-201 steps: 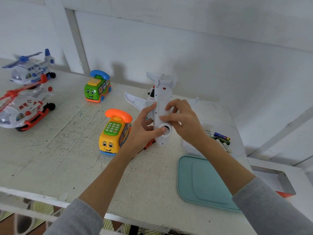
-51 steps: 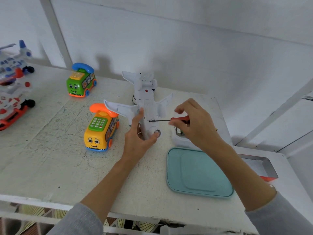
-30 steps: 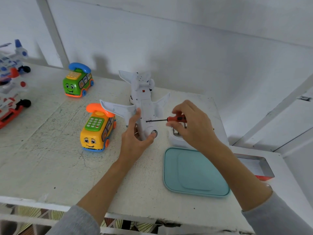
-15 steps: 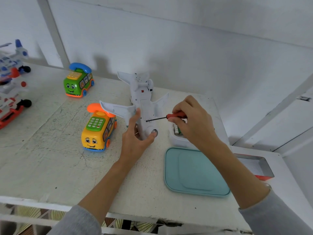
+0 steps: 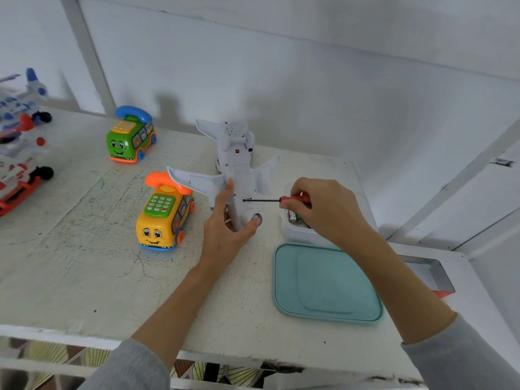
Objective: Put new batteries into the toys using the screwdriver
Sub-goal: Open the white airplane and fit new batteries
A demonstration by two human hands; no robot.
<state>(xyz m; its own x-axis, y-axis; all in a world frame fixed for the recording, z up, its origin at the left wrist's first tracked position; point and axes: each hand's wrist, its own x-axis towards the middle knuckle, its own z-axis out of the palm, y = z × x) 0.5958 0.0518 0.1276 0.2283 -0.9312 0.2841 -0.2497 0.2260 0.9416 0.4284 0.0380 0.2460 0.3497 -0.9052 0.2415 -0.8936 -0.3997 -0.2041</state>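
Observation:
A white toy airplane (image 5: 239, 167) lies belly-up on the table, tilted on its side. My left hand (image 5: 225, 232) grips its nose end, thumb on the left side and fingers under the nose wheel. My right hand (image 5: 323, 209) pinches the red handle of a small screwdriver (image 5: 270, 200). The thin shaft runs level to the left and its tip touches the belly panel of the plane. Behind my right hand stands a small white box (image 5: 295, 235) with batteries (image 5: 292, 215) in it, partly hidden.
A yellow phone-bus toy (image 5: 164, 218) sits just left of the plane, a green one (image 5: 129, 136) farther back. Two toy helicopters (image 5: 19, 153) lie at the far left edge. A teal lid (image 5: 326, 282) lies in front of the box; a metal tin (image 5: 430, 274) sits at the right.
My right hand has turned slightly on the screwdriver handle while the tip stays at the plane's belly. The left hand keeps its grip on the plane.

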